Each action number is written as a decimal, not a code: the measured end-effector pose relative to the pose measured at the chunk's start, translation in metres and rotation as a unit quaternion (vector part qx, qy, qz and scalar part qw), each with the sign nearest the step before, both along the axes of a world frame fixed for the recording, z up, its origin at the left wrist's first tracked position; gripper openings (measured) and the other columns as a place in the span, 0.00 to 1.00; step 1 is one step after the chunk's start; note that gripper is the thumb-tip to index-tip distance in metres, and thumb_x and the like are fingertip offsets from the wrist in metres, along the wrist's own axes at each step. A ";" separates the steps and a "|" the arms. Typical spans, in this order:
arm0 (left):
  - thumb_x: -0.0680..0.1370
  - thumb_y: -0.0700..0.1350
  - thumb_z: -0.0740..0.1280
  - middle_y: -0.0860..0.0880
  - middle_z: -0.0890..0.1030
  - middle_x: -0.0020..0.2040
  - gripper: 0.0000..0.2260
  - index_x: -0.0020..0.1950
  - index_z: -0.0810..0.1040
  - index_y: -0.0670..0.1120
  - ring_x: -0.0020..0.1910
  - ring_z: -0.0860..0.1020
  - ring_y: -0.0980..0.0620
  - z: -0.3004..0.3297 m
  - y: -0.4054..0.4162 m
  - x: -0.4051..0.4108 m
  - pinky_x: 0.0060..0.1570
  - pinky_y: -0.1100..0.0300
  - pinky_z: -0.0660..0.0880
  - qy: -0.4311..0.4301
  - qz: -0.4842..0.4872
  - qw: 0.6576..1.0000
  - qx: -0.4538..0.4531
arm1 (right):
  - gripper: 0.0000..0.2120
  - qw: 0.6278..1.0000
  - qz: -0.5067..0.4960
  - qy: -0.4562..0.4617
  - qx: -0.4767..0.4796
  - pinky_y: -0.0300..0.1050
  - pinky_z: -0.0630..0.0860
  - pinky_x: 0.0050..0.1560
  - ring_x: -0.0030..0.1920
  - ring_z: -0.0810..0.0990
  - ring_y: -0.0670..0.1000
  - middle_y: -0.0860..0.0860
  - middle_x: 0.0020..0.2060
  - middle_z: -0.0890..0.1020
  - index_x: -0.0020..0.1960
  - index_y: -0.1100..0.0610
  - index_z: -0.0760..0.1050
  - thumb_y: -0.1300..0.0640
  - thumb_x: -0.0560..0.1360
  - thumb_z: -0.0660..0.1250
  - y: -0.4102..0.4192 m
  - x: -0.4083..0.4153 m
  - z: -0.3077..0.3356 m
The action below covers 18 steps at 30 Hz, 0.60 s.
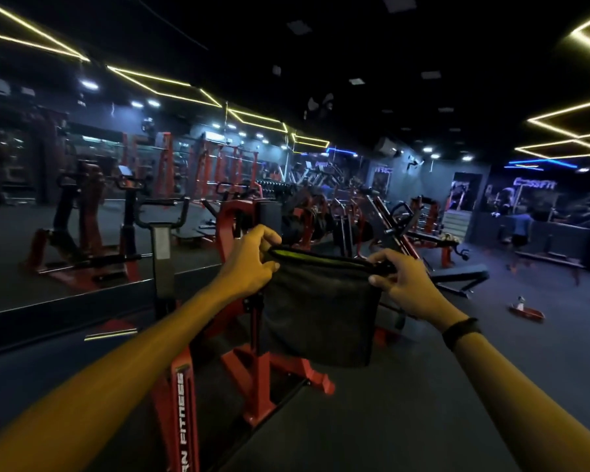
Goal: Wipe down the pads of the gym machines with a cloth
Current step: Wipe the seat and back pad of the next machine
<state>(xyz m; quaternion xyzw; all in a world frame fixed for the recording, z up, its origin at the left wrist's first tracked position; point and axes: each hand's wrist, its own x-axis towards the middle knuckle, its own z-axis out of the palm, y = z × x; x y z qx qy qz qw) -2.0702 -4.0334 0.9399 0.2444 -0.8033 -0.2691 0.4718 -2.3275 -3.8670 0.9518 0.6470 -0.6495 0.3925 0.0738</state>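
Dark gym floor (423,420) carries everything. Red machine frame (256,376) stands on it at centre, base feet flat on floor. Flat bench (457,277) w/ dark pad stands further back on the right. Small red tray (525,313) w/ a bottle on it lies alone on the floor, far right. More red machines behind, blurred.

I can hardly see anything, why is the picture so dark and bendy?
Head view: the gym is dim, lit mainly by thin yellow ceiling strips; the wide lens bends the edges; far machines look blurry; the dark cloth held between the left hand and the right hand shows little detail.
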 end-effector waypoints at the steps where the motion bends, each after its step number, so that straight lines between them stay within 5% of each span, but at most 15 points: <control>1: 0.71 0.30 0.74 0.50 0.77 0.46 0.23 0.49 0.72 0.58 0.44 0.77 0.53 -0.007 -0.015 -0.015 0.43 0.58 0.76 -0.007 -0.006 1.000 0.002 | 0.12 1.000 -0.002 -0.005 0.003 0.47 0.78 0.54 0.53 0.79 0.50 0.43 0.49 0.79 0.54 0.53 0.75 0.67 0.75 0.72 -0.013 -0.014 -0.005; 8: 0.73 0.34 0.75 0.54 0.78 0.45 0.18 0.58 0.79 0.48 0.41 0.76 0.59 -0.031 -0.114 -0.108 0.39 0.72 0.71 -0.041 0.025 0.999 -0.014 | 0.11 1.000 0.015 -0.011 -0.003 0.57 0.79 0.56 0.53 0.81 0.52 0.49 0.50 0.81 0.54 0.54 0.77 0.66 0.75 0.72 -0.125 -0.115 -0.025; 15: 0.69 0.39 0.78 0.54 0.83 0.43 0.16 0.41 0.81 0.60 0.44 0.82 0.49 0.001 -0.212 -0.195 0.47 0.45 0.81 -0.083 0.089 0.992 -0.025 | 0.12 1.000 0.018 -0.005 -0.011 0.62 0.78 0.54 0.52 0.81 0.53 0.48 0.51 0.82 0.56 0.53 0.77 0.63 0.75 0.73 -0.240 -0.217 -0.004; 18: 0.65 0.49 0.76 0.53 0.84 0.43 0.10 0.38 0.79 0.63 0.45 0.82 0.48 -0.005 -0.253 -0.230 0.47 0.45 0.81 -0.047 0.111 0.992 -0.041 | 0.12 0.998 0.011 -0.027 -0.051 0.64 0.79 0.51 0.50 0.82 0.56 0.50 0.49 0.83 0.53 0.47 0.76 0.61 0.75 0.73 -0.290 -0.250 0.006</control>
